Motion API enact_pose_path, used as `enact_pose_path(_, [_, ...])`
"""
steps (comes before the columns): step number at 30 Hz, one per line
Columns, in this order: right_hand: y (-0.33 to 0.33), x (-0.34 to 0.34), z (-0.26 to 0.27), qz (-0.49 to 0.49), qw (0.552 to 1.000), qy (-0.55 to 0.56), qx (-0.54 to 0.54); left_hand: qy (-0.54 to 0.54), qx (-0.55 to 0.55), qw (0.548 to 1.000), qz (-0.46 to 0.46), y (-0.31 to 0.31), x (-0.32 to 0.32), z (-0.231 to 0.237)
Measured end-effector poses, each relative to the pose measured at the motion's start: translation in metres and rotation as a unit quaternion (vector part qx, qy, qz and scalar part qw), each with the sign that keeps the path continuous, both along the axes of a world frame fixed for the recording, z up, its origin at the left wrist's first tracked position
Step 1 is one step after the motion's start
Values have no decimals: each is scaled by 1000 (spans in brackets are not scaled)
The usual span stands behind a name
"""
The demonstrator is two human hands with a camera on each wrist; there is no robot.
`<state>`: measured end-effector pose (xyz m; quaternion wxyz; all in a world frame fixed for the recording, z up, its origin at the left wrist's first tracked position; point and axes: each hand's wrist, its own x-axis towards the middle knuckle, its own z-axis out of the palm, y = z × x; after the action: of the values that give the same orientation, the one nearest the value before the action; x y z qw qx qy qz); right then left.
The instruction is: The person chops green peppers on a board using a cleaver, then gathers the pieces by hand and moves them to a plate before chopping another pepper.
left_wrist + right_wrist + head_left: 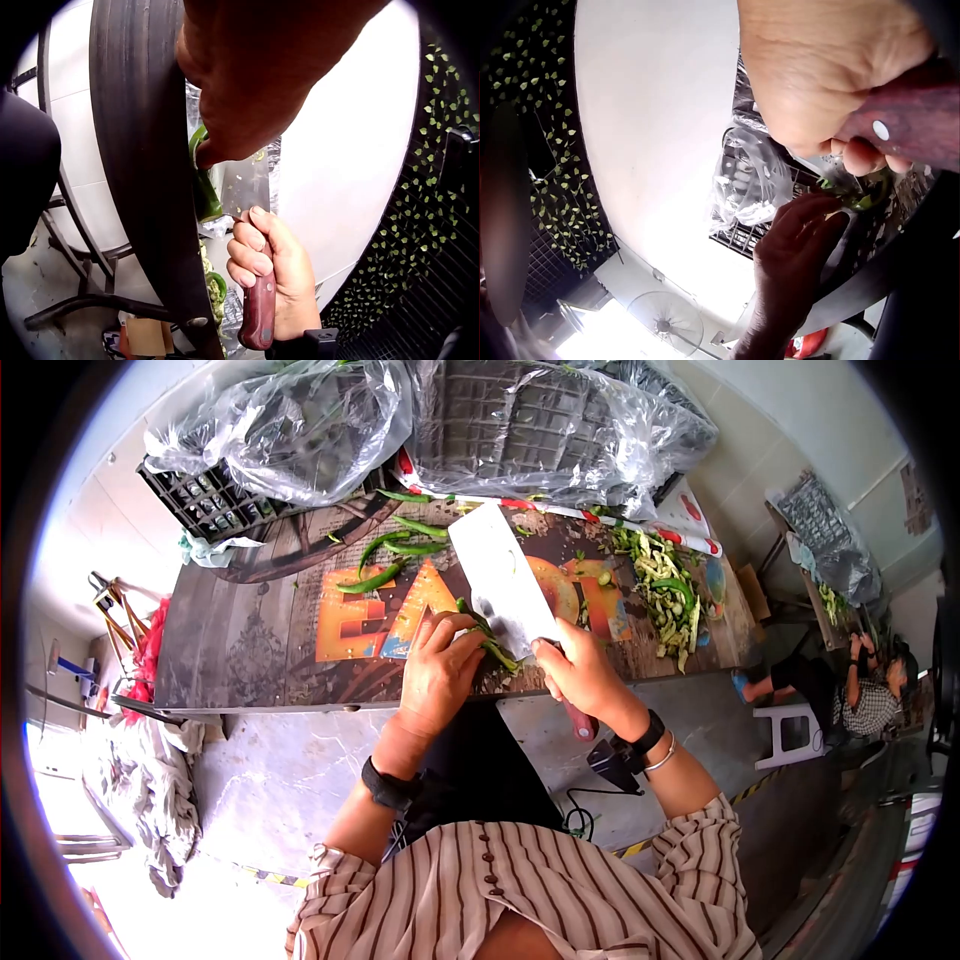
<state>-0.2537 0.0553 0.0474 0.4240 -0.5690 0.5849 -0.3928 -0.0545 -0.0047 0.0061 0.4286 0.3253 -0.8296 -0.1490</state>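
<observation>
In the head view the right hand (pixel 590 678) grips a cleaver by its dark red handle (pixel 259 311), the broad blade (pixel 503 575) slanting up and left over the table. Curled fingers of the left hand (pixel 437 665) hold green peppers (pixel 490 640) at the table's front edge, right beside the blade. The left wrist view shows a pepper (pixel 206 196) under that hand, next to the cleaver. Whole green peppers (pixel 385 560) lie left of the blade. Cut pepper pieces (pixel 665 595) are heaped to the right.
Plastic-covered black crates (pixel 540 435) line the table's back. Beyond the table (pixel 240 650) on the right are a white stool (pixel 790 735) and a seated person (pixel 865 690). Red netting (pixel 150 660) and a heap of cloth (pixel 150 780) are at the left.
</observation>
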Motion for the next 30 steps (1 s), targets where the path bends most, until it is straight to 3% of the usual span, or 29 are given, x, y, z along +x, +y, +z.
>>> enact_pose_path(5, [-2, 0, 12, 22, 992, 121, -40, 15, 6, 1000, 12, -1, -4, -3])
enact_pose_path(7, [-3, -4, 15, 38, 972, 191, -129, 18, 12, 1000, 16, -1, -4, -2])
enact_pose_path(19, [9, -14, 5, 84, 938, 300, -152, 26, 15, 1000, 3, -1, -5, -1])
enact_pose_path(25, [6, -7, 1, 76, 944, 274, -166, -5, -39, 999, -31, 5, -10, -4])
enact_pose_path(30, [8, -7, 4, 56, 957, 241, -154, -11, -14, 999, -29, 4, -11, -3])
